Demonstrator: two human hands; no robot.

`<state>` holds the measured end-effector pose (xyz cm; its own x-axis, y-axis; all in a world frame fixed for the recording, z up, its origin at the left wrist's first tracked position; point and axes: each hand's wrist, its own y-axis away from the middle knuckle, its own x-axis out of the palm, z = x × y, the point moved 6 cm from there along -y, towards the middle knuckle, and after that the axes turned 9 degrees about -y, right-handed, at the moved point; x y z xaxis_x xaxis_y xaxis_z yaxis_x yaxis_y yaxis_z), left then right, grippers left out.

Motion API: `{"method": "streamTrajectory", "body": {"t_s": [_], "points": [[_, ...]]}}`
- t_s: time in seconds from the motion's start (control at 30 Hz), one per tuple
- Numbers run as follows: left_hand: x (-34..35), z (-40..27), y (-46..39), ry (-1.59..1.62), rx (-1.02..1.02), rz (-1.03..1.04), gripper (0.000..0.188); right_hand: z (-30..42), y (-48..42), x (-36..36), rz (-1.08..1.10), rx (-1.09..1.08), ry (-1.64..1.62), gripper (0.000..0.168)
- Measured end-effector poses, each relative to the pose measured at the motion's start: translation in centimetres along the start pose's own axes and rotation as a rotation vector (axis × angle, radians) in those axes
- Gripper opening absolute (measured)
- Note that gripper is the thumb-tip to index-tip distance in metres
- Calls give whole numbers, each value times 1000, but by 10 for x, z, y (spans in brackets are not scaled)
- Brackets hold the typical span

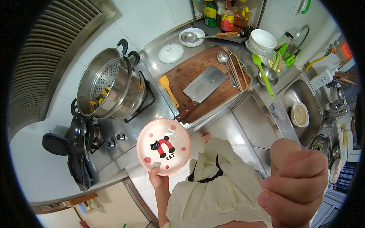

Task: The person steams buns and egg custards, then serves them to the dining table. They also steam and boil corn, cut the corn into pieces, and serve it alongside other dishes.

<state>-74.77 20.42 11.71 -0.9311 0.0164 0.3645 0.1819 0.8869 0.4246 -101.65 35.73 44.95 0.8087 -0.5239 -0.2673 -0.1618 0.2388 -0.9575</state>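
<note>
My left hand (159, 179) grips the near rim of a round plate (179, 141), its thumb over the edge. The plate is cream-coloured with a pink rim, red dots, a black-and-red cartoon cat and a printed word; no food lies on it. Close to the camera at the lower right, my right hand (298, 179) is curled into a fist, with nothing visible in it. Beyond the plate at the upper left stands a stainless steel steamer pot (125, 99) on the stove. Yellow and dark green food pieces (101, 98) lie in its perforated steamer tier.
A cleaver (205, 84), a spoon (223, 58) and chopsticks (243, 71) lie on a wooden cutting board (196, 62). A yellow spatula (168, 90) rests at its left edge. The sink (296, 88), holding a cream bowl (300, 114), is at right. A black wok (79, 134) stands left.
</note>
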Motion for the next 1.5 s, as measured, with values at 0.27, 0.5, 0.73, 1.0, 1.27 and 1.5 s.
{"method": "streamTrajectory", "body": {"t_s": [0.27,0.5,0.73,1.0,1.27,1.5], "points": [[14,-16,-34,-60,-17,62,52,-65,5,3,166,249,154,24],[20,-31,-63,-169,-100,-6,54,-225,127,-23,-327,832,492,18],[16,-32,-73,-219,-193,-115,52,-280,372,-26,153,1419,1018,44],[-4,-34,-91,-223,-242,-87,52,-280,372,-24,89,1465,967,32],[-11,-48,-106,-289,-261,5,51,-279,367,-18,119,1320,1019,28],[-17,-47,-111,-301,-215,9,56,-281,371,-15,72,1394,1089,25]]}}
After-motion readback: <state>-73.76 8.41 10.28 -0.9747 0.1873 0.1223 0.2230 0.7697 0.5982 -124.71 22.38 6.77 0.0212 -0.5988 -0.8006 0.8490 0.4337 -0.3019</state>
